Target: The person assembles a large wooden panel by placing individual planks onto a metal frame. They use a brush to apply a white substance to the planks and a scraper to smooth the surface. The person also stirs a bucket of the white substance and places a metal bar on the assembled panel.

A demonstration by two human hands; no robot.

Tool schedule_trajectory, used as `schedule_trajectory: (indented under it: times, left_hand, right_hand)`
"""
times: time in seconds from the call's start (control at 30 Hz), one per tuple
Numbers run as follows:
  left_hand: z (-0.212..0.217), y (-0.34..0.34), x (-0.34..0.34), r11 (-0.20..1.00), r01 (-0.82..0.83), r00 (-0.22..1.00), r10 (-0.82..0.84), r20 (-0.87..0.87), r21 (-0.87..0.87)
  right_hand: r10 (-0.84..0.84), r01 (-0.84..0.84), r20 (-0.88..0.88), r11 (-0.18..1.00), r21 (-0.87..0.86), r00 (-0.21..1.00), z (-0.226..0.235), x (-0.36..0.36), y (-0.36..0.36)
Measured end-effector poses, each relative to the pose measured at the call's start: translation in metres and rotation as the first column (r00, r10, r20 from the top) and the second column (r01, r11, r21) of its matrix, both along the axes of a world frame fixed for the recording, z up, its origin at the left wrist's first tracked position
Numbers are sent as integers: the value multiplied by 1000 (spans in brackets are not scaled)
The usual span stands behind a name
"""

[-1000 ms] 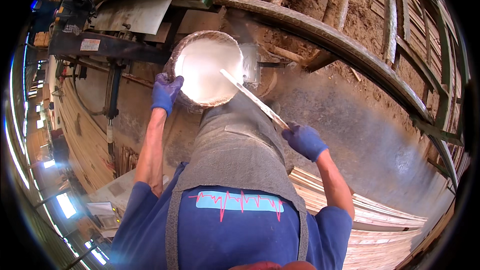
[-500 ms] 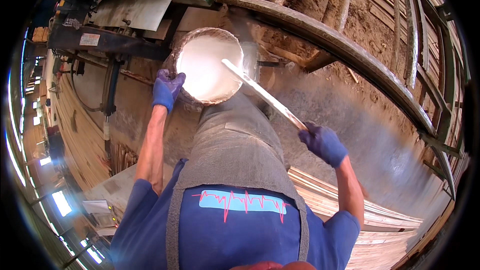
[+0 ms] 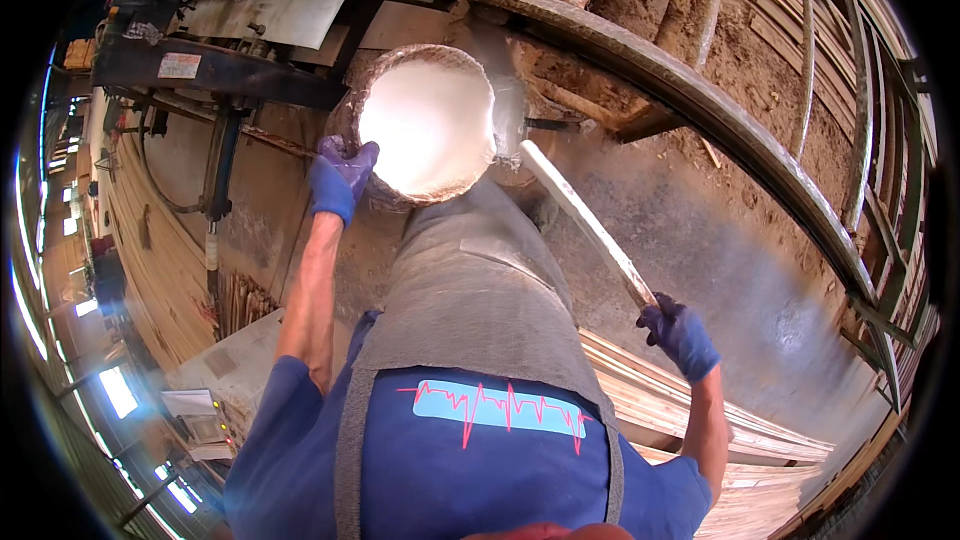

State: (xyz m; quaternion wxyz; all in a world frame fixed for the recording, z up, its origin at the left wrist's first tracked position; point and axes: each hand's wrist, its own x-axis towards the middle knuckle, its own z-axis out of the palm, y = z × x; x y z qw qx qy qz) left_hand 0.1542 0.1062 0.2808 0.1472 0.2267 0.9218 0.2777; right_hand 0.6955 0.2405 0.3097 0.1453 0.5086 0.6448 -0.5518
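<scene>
A round bucket with a crusted brown rim stands in front of me, full of white liquid. My left hand, in a blue and purple glove, grips the left side of its rim. In my gloved right hand I hold the lower end of a wooden stick coated in white. The stick's whitened tip is outside the bucket, a little to the right of its rim. Behind the bucket's right side sits a pale, translucent container, partly hidden.
A metal roller frame curves across the far right over brown debris. At the upper left are a dark machine beam and a grey sheet. Stacked wood sheets lie at the right and left.
My right hand has drawn back to the right and toward me. The stick's tip has come from over the white liquid to outside the rim. My left hand keeps its hold.
</scene>
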Motion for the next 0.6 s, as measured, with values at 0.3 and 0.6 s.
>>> schedule_trajectory:
  times: [0.3, 0.6]
  left_hand:
    - [-1, -17, 25, 977, -44, 998, 36, 43, 208]
    - [18, -16, 56, 991, -62, 996, 68, -49, 122]
  right_hand:
    - [-347, 271, -122, 871, -409, 930, -54, -59, -33]
    - [-389, 173, -316, 824, -539, 865, -111, -139, -18]
